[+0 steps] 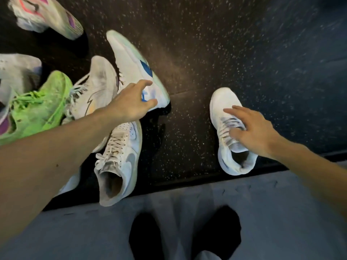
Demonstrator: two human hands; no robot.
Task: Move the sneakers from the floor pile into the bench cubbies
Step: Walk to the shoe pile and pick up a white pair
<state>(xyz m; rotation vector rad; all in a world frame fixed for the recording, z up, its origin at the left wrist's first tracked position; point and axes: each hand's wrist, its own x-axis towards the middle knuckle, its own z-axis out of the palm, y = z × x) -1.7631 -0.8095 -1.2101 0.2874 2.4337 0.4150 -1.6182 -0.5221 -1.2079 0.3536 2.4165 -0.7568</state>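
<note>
Two hands reach down, both open and holding nothing. Left hand [131, 102] is over the white-and-blue sneaker [135, 66] in the floor pile. Right hand [253, 132] touches the lone white sneaker [225, 102], well apart from that pile.

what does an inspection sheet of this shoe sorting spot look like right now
surface: dark speckled floor, grey ledge near the camera
job's things: lone white sneaker upright at right; pile at left with white and blue sneaker, white grey-logo sneaker, green sneaker, lightning-mark sneaker, pink-accent sneaker
clutter: nothing seen
grippers: left hand open at the white and blue sneaker; right hand open over the lone one
cables: nothing seen
surroundings: cubbies not in view
</note>
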